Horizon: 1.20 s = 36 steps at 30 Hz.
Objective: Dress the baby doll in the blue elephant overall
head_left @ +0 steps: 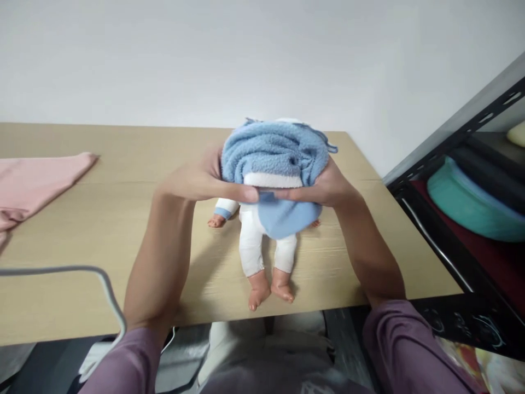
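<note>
Between my two hands is a bunched-up blue fleecy garment (270,148) with a white band along its near edge. My left hand (209,178) grips it from the left, thumb laid along the lower edge. From the right, my right hand (324,183) grips it the same way, the thumb tips almost meeting. Below the cloth a baby doll (251,246) lies on its back on the table, bare feet toward me, in white clothes with a blue cuff. A smooth blue flap (287,215) hangs over its middle. The doll's head and chest are hidden behind the garment.
A pink cloth (36,183) lies on the wooden table (123,219) at the left. A grey cable (82,269) arches over the near left. At the right stands a black metal shelf (435,246) holding a teal basin (467,205). A white wall rises behind the table.
</note>
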Available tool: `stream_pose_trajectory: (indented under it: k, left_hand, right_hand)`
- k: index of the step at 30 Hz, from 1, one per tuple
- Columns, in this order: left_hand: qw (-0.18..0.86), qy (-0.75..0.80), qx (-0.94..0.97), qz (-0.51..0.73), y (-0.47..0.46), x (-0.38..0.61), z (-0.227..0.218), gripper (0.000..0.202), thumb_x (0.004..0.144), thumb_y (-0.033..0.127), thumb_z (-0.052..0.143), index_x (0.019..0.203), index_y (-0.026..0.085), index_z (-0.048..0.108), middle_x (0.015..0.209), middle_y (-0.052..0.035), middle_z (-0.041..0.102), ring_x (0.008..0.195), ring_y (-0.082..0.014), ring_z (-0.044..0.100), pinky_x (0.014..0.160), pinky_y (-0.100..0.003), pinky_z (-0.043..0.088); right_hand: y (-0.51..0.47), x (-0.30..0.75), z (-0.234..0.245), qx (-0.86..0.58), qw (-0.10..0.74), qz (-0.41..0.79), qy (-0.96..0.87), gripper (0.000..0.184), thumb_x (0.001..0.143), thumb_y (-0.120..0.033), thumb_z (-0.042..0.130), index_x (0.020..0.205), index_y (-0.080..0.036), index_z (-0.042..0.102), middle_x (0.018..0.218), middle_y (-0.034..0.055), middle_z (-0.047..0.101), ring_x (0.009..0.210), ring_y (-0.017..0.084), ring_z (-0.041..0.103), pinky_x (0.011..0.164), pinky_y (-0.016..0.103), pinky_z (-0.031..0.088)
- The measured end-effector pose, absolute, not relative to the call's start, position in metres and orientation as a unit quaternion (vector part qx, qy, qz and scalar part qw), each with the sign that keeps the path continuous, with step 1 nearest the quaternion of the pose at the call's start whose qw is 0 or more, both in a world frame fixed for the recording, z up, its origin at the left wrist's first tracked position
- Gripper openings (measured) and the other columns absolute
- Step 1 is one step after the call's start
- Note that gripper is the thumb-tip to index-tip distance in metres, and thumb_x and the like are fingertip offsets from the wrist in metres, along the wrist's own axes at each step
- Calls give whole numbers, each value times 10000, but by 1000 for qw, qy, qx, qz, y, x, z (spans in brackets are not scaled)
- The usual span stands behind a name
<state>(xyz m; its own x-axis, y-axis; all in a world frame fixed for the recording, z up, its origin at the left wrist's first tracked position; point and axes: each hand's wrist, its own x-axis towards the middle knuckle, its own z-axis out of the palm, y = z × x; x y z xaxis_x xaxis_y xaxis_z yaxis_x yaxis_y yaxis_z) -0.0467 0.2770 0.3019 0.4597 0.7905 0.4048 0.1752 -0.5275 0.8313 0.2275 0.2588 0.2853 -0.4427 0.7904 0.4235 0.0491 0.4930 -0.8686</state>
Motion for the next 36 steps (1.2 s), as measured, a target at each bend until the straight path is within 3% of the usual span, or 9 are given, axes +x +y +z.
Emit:
stream_pose_trajectory:
  k: [2,4,10,15,20,23,30,33,36]
  left_hand:
    - [394,273,789,383,258,-33,307,685,798,479,952,1321,142,665,1250,-86,768,1306,-365,726,1118,-614,611]
    - [392,270,783,401,240,-23,306,607,889,390,883,1385,164,616,1287,-85,743,1265,-308,729,1104,-527,625]
    - [263,420,738,458,194,-1,281,392,913,355,775,1251,238,614,983,-9,730,929,-244,747,859,-361,621]
    - [171,563,676,443,142,16,249,326,885,324,756,1167,257,608,882,9,715,883,-267,727,811,-370,560]
    - [277,589,660,376,86,9,209,174,998,343,632,1143,261,581,933,-24,743,880,-288,739,745,-382,516]
    - [341,604,644,322,59,-1,193,175,1059,384,566,1186,265,544,893,-29,743,822,-299,734,707,-389,503]
    - [353,642,637,239,39,-14,174,200,1091,405,530,1228,259,534,881,-59,762,783,-332,738,682,-394,487]
    - [328,651,657,191,44,-18,167,176,1096,408,516,1170,253,553,817,-65,750,751,-361,733,650,-387,449]
    - [293,645,685,171,49,-21,162,162,1091,383,517,1158,253,588,807,-69,760,794,-383,753,684,-395,460]
  right_hand:
    - [242,224,286,-323,498,378,-710,646,776,-468,939,1339,-231,730,1448,85,761,1534,349,577,1374,529,377]
    - [226,223,283,-342,529,370,-683,550,837,-424,880,1328,-226,729,1442,90,766,1516,342,599,1374,536,375]
    - [192,229,265,-402,496,386,-666,470,915,-441,811,1313,-201,745,1384,125,795,1395,342,696,1289,552,479]
    - [169,233,253,-457,388,398,-694,379,914,-386,771,1244,-200,785,1250,95,834,1246,335,754,1157,512,581]
    - [134,226,237,-508,256,379,-730,203,846,-365,810,989,-221,805,993,68,838,961,319,778,941,488,649]
    - [113,216,230,-489,204,364,-766,186,836,-348,810,994,-250,804,958,47,834,905,303,776,867,451,639]
    - [100,198,217,-496,112,358,-783,159,874,-365,787,958,-232,771,921,54,836,843,275,759,704,353,532]
    - [100,192,209,-503,88,318,-799,203,917,-414,768,971,-219,753,961,104,839,863,319,764,719,383,523]
    - [96,186,203,-505,81,273,-815,285,939,-403,761,1134,-195,744,1133,149,830,999,360,772,845,432,568]
